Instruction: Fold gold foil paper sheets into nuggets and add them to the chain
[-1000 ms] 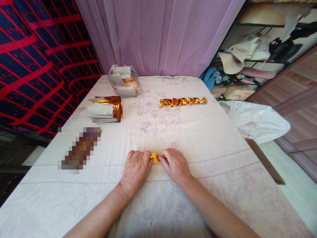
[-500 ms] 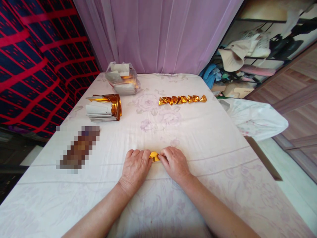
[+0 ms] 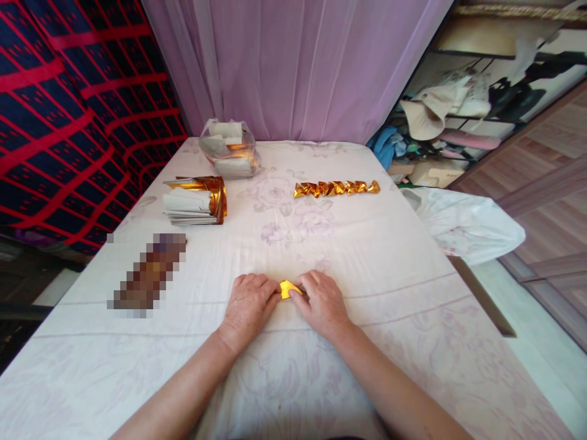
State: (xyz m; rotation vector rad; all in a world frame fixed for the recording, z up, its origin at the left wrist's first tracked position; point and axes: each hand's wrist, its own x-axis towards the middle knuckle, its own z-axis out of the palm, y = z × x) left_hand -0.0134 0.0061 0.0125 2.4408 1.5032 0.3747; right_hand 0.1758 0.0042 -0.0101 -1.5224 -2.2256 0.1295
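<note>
A small folded piece of shiny gold foil paper point(image 3: 287, 289) lies between my two hands at the near middle of the table. My left hand point(image 3: 251, 305) pinches its left end, fingers closed. On its right end, my right hand point(image 3: 322, 300) has its thumb and fingers closed too; part of the piece is hidden under them. Farther back on the right, several folded gold foil pieces point(image 3: 337, 188) lie in a row. To the left is a stack of gold and white paper sheets point(image 3: 195, 201).
A clear plastic bag point(image 3: 229, 150) holding more such paper stands at the back left. A pixelated flat object point(image 3: 149, 274) lies on the left of the flowered tablecloth point(image 3: 394, 256). Beyond the right edge are a white plastic bag point(image 3: 472, 223) and shelves with a hat point(image 3: 424, 113).
My right thumb has moved onto the gold foil piece, and more of its bright surface shows. The view has shifted slightly; the row and the stack lie as before.
</note>
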